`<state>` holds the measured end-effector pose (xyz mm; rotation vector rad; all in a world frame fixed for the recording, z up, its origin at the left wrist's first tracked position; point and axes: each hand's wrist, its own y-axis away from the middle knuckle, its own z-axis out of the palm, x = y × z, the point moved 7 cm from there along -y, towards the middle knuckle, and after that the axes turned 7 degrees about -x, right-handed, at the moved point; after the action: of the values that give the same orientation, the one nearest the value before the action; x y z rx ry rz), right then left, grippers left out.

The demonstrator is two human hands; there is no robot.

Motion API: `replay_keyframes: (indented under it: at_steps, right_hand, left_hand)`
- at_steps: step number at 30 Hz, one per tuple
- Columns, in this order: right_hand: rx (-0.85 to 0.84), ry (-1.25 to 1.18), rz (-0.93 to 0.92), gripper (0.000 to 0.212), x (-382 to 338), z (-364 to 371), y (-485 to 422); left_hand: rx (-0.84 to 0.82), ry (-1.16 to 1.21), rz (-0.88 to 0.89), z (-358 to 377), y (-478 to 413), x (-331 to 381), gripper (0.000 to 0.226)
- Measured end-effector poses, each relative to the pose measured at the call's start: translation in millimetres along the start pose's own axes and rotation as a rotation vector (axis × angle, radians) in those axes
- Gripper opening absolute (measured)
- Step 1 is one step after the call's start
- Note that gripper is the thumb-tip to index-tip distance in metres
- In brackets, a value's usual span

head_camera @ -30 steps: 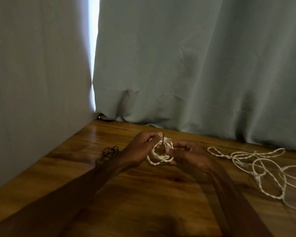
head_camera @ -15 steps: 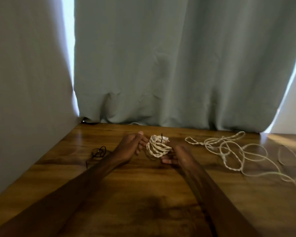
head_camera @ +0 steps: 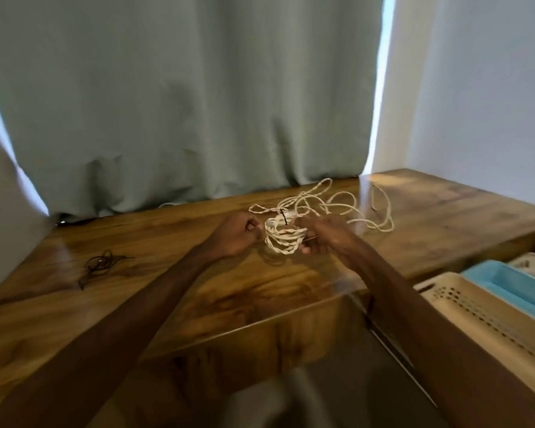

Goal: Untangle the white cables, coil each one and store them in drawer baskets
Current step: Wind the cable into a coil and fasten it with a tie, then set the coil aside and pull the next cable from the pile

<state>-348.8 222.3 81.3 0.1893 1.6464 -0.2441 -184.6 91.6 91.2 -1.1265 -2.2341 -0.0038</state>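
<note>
A coiled white twisted cable (head_camera: 284,239), bound by a thin black tie, is held just above the wooden table (head_camera: 167,291) between both hands. My left hand (head_camera: 235,234) has its fingers curled against the coil's left side. My right hand (head_camera: 325,234) grips the coil's right side, thumb underneath. Behind the hands a second white cable (head_camera: 346,205) lies loose and tangled on the table. At the lower right an open drawer holds a beige perforated basket (head_camera: 464,307) and a blue basket (head_camera: 513,282).
A small bundle of thin black ties (head_camera: 98,265) lies on the table at the left. A grey-green curtain (head_camera: 183,103) hangs along the table's back edge. A white wall (head_camera: 482,88) stands to the right.
The view has swung right and down, so the open drawer with its baskets has come into sight. Both hands stay at the coil, and the loose cable lies unmoved.
</note>
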Motion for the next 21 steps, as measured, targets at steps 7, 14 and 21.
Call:
replay_keyframes:
  at_steps: [7,14,21]
  right_hand:
    - [0.015,0.007,0.041,0.016,3.3,-50.7,41.1]
    - [0.188,0.173,0.154,0.027,25.9,-103.5,38.0]
    - [0.332,0.399,0.272,0.049,48.7,-159.2,24.5]
  left_hand:
    - [-0.07,-0.07,0.056,54.5,-2.9,43.8,0.012]
    - [-0.171,-0.215,-0.011,77.5,2.7,52.9,0.013]
    - [-0.118,-0.397,0.113,97.3,4.5,55.7,0.017]
